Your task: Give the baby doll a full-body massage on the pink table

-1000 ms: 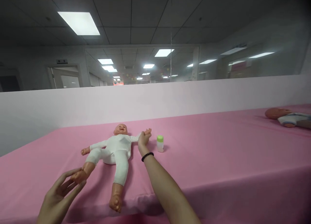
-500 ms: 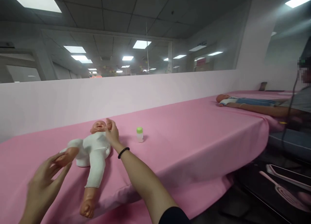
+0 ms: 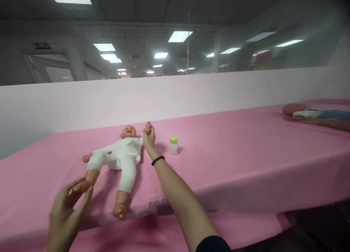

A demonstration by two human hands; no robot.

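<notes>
A baby doll [image 3: 128, 150] with a white cloth body lies face up on the pink-covered table [image 3: 229, 153]. My left hand [image 3: 67, 210] is closed around the doll's foot on the left side of the view, fingers over it and thumb below. My right hand [image 3: 149, 137], with a dark beaded bracelet [image 3: 158, 160] at its wrist, grips the doll's raised arm near its small hand. The doll's other leg rests straight towards the table's front edge. Just right of my right hand stands a small bottle [image 3: 173, 145] with a green cap.
Another doll [image 3: 295, 109] in white and blue lies at the far right, with a person's forearm [image 3: 325, 122] along it. A low white wall [image 3: 191, 95] with glass above runs behind the table. The pink cloth hangs over the front edge.
The view has swung to the right. The doll's held leg is less bent and stretched lower, its arm on that side now showing. The held hand is drawn outward from the doll's head.
</notes>
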